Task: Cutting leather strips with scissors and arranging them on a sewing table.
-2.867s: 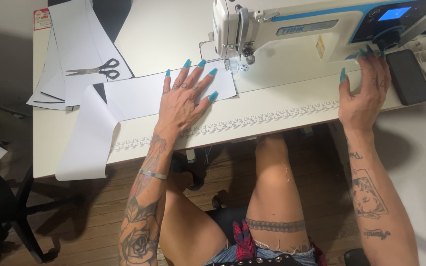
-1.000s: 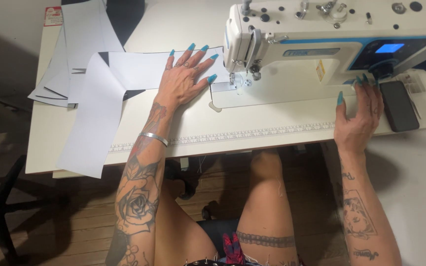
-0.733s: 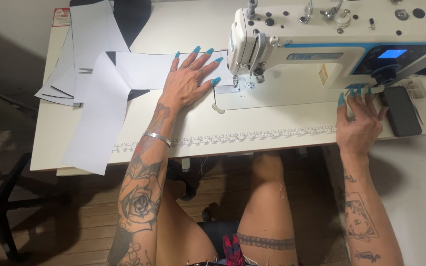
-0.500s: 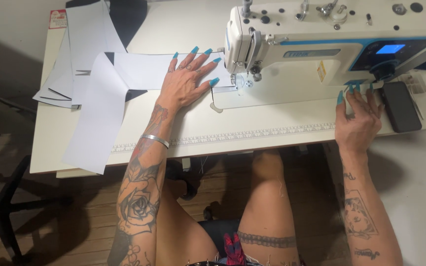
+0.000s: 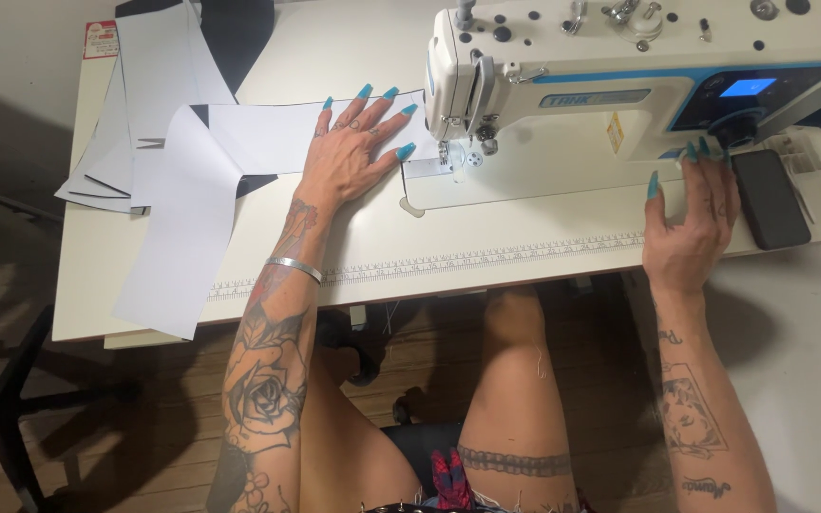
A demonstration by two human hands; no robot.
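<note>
White fabric (image 5: 268,138) lies flat under the spread left hand (image 5: 349,152), its edge now at the needle of the sewing machine (image 5: 620,85), while the right hand (image 5: 691,233), shifted slightly, rests open-fingered at three o'clock beside a dark phone (image 5: 772,199).

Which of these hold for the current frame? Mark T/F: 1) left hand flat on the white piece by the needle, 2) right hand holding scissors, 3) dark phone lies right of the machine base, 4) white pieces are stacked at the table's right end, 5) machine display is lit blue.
1) True. The left hand lies flat, fingers spread, on the white piece beside the needle area.
2) False. The right hand holds nothing; its fingertips rest at the sewing machine below the control panel.
3) True. The dark phone lies flat there.
4) False. The stacked white pieces are at the table's left end.
5) True. The display glows blue.
</note>
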